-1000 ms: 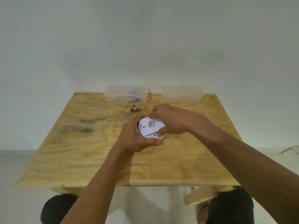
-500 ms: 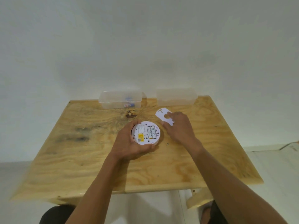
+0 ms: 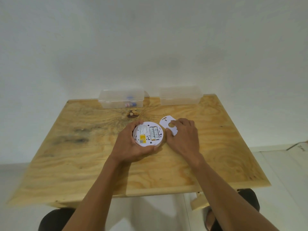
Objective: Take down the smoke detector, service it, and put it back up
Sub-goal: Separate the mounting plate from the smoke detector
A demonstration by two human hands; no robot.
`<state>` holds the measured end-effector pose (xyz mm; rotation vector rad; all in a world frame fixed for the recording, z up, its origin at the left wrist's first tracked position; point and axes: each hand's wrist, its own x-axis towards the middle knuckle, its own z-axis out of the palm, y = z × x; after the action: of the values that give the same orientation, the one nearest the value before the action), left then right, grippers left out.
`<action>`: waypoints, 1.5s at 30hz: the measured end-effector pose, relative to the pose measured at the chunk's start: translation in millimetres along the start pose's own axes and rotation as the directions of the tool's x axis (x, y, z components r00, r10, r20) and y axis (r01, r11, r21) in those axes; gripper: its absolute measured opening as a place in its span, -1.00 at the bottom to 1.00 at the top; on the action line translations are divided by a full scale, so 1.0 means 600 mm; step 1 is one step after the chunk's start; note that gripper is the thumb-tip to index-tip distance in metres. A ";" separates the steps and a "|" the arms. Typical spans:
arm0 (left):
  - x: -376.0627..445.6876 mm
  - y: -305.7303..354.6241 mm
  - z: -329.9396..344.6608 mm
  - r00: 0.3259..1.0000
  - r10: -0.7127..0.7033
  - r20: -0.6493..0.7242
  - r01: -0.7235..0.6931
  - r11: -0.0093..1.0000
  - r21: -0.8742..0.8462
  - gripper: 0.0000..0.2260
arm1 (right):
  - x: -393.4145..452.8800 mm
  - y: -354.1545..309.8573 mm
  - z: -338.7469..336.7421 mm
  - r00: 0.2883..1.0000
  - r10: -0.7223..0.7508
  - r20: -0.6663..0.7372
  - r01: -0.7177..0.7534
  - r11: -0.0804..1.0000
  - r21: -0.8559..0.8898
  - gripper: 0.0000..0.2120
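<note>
A round white smoke detector (image 3: 148, 134) lies back-side up on the wooden table (image 3: 83, 155), showing two batteries (image 3: 154, 133) and a yellow label. My left hand (image 3: 131, 145) cups it from the left and below. Just to its right lies the flat white mounting plate (image 3: 168, 126), with a round hole in it. My right hand (image 3: 183, 139) rests on that plate, thumb at its near edge and fingers over its right side.
Two clear plastic boxes stand at the table's far edge: the left box (image 3: 120, 99) holds small blue and red items, the right box (image 3: 180, 95) looks empty. A dark knot (image 3: 133, 113) marks the wood behind the detector. My knees show below the table's front edge.
My right hand pulled the mounting plate off the detector and carried it right, down onto the table. The battery compartment became exposed. The left hand kept its hold.
</note>
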<state>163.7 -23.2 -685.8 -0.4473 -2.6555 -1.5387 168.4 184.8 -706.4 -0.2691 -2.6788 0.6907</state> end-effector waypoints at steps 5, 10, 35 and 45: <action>-0.002 0.003 -0.001 1.000 0.000 0.001 0.000 1.000 -0.003 -0.13 | -0.003 -0.002 -0.005 1.000 0.001 -0.024 -0.001 1.000 -0.006 -0.63; -0.003 0.005 -0.002 1.000 0.001 0.008 -0.001 1.000 0.000 -0.13 | -0.006 -0.003 -0.008 1.000 0.006 -0.026 -0.006 1.000 0.000 -0.60; -0.006 0.015 -0.006 0.998 0.041 0.049 -0.036 0.995 -0.096 -0.40 | 0.023 -0.098 -0.079 0.765 -0.410 0.497 0.483 0.875 -0.021 -0.81; -0.003 0.002 -0.009 0.999 0.022 0.034 -0.021 0.999 -0.037 -0.27 | -0.015 -0.077 -0.079 0.724 -0.571 0.386 0.647 0.757 -0.095 -0.58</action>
<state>165.2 -27.3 -682.4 -0.5065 -2.6424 -1.5904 190.9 162.8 -647.6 0.7395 -2.8890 0.2272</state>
